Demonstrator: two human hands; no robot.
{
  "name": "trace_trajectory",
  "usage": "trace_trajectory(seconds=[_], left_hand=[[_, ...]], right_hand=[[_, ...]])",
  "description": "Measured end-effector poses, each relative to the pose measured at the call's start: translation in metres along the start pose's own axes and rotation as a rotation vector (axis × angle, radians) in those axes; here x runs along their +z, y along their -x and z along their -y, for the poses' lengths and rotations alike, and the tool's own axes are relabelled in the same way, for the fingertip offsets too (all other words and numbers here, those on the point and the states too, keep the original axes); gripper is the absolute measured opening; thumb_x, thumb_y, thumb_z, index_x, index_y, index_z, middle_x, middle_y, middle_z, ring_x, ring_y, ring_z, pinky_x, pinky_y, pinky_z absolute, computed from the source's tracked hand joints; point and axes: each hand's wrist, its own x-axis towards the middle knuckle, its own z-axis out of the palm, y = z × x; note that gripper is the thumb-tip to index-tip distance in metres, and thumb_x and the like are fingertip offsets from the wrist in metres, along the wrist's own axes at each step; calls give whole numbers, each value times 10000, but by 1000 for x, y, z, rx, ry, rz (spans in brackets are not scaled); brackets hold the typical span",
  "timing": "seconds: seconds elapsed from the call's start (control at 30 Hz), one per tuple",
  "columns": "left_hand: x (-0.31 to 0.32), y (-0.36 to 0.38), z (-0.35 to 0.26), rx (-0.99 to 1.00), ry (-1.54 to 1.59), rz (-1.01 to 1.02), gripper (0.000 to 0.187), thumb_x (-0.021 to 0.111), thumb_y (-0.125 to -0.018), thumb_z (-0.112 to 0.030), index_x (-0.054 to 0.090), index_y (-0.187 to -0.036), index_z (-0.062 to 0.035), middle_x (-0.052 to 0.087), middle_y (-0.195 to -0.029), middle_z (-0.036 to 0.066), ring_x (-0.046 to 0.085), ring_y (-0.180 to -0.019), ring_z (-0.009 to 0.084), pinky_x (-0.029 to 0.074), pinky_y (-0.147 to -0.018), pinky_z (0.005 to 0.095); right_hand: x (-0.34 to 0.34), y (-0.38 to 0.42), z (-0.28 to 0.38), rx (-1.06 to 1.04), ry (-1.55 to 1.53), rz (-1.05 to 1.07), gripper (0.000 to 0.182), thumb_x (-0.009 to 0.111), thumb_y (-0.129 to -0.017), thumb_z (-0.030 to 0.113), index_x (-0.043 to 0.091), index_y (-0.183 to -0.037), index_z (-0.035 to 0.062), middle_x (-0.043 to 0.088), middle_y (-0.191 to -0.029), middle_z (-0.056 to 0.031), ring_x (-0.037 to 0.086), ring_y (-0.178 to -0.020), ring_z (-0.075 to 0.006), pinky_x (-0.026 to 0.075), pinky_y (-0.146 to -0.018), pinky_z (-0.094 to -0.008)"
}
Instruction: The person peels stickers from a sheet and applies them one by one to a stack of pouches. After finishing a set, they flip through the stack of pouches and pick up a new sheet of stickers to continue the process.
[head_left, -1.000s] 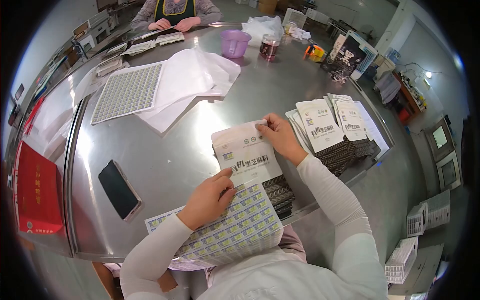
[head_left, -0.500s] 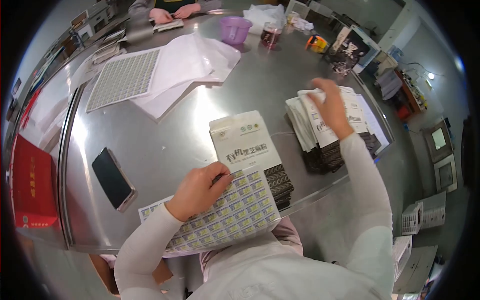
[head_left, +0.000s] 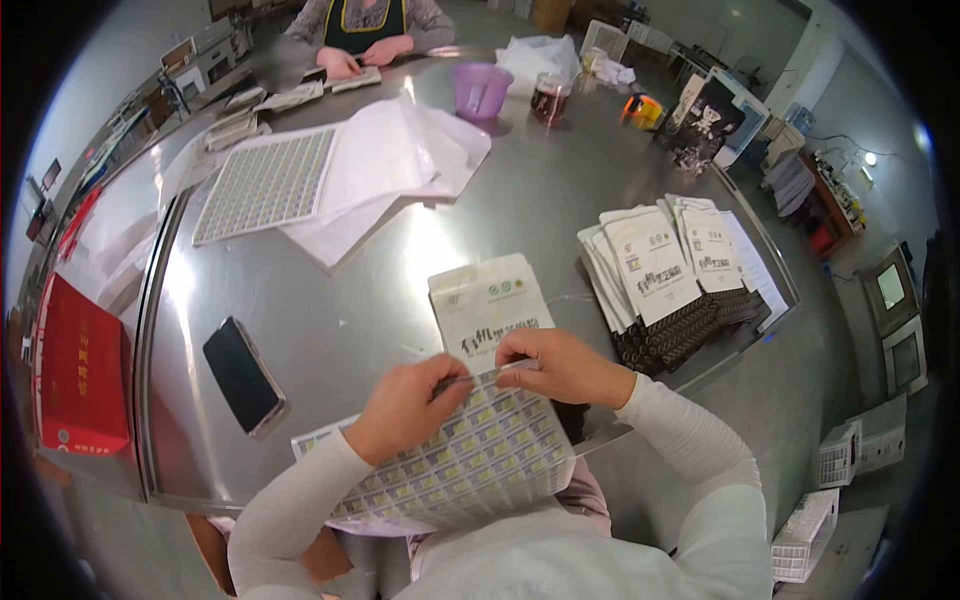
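A sheet of small printed stickers (head_left: 460,455) lies over the table's front edge, close to my body. My left hand (head_left: 410,398) pinches its upper edge, fingers closed. Right beside it, my right hand (head_left: 560,368) is closed at the upper right corner of the same sheet, thumb and fingers together. Whether a single sticker is between the fingertips is too small to tell. Just beyond both hands lies a white and black printed pouch (head_left: 490,290), its lower part hidden by the hands and the sheet.
Stacked pouches (head_left: 655,265) lie at the right. A phone (head_left: 243,375) rests at the left, near a red box (head_left: 82,365). Farther back are another sticker sheet (head_left: 270,180), white paper (head_left: 385,160), a purple plastic cup (head_left: 481,92) and a glass jar (head_left: 549,100). A person (head_left: 370,30) sits across the table.
My right hand has come from the pouch stack at the right to the sheet's upper corner, beside my left hand. The left hand keeps its hold on the sheet.
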Motion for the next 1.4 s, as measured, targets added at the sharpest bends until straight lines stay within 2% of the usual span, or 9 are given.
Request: trace_trajectory(seconds=[0.1, 0.13, 0.2, 0.33, 0.43, 0.63, 0.7, 0.9, 1.4], left_hand=[[4, 0, 9, -12, 19, -23, 199, 622, -870, -218, 652, -949, -37, 658, -756, 149, 634, -659, 302, 495, -627, 367], [5, 2, 12, 16, 0, -53, 197, 625, -868, -212, 653, -944, -33, 659, -754, 145, 632, -653, 286, 493, -622, 358], [7, 0, 20, 78, -25, -118, 192, 631, -864, -202, 656, -933, -24, 660, -751, 135, 629, -640, 252, 490, -613, 339], [2, 3, 14, -94, 157, -62, 125, 633, -885, -122, 646, -911, -1, 615, -743, -6, 507, -656, 49, 425, -604, 217], [1, 2, 17, -112, 206, -44, 127, 630, -891, -125, 646, -909, -1, 620, -753, -10, 512, -666, 47, 430, -612, 220], [5, -4, 27, 8, 80, -95, 175, 633, -874, -166, 638, -917, 3, 650, -743, 139, 606, -630, 198, 479, -616, 311], [5, -3, 25, 33, 99, -131, 201, 624, -878, -189, 632, -928, 5, 644, -760, 172, 614, -639, 248, 485, -627, 334], [-3, -2, 11, -82, 122, -55, 195, 612, -883, -195, 644, -948, -13, 658, -752, 123, 607, -627, 197, 476, -612, 317], [-11, 9, 11, -133, 133, -4, 202, 638, -887, -186, 656, -988, -12, 650, -776, 53, 567, -669, 89, 468, -615, 271]], right_hand=[[-5, -4, -25, 5, 58, -428, 336, 709, -823, 204, 569, -1086, 48, 565, -1058, -120, 574, -893, -241, 486, -698, -326], [-5, -7, -40, 82, 143, -517, 435, 725, -806, 248, 540, -1150, 55, 507, -1150, -140, 531, -998, -269, 480, -799, -344], [6, -15, -66, 117, 233, -551, 473, 737, -790, 273, 540, -1161, 55, 498, -1166, -153, 499, -1058, -294, 445, -884, -367], [24, -28, -67, 131, 207, -553, 536, 754, -761, 291, 535, -1190, 55, 489, -1194, -170, 444, -1147, -341, 367, -1003, -408], [26, -34, -55, 146, 196, -490, 541, 758, -749, 274, 542, -1196, 61, 491, -1204, -181, 420, -1181, -357, 361, -1014, -410], [20, -31, -55, -27, 266, -624, 423, 723, -779, 218, 568, -1148, 80, 466, -1219, -162, 454, -1122, -355, 433, -922, -418], [10, -26, -33, -200, 251, -605, 325, 701, -805, 181, 590, -1090, 73, 535, -1128, -147, 527, -1031, -315, 450, -869, -397], [14, -22, 1, -143, -54, -145, 242, 701, -803, 155, 596, -991, 45, 612, -929, -103, 596, -859, -276, 474, -778, -356], [9, -19, -2, -44, 24, -37, 178, 683, -816, 187, 606, -864, 34, 629, -798, -129, 607, -740, -317, 467, -665, -384]])
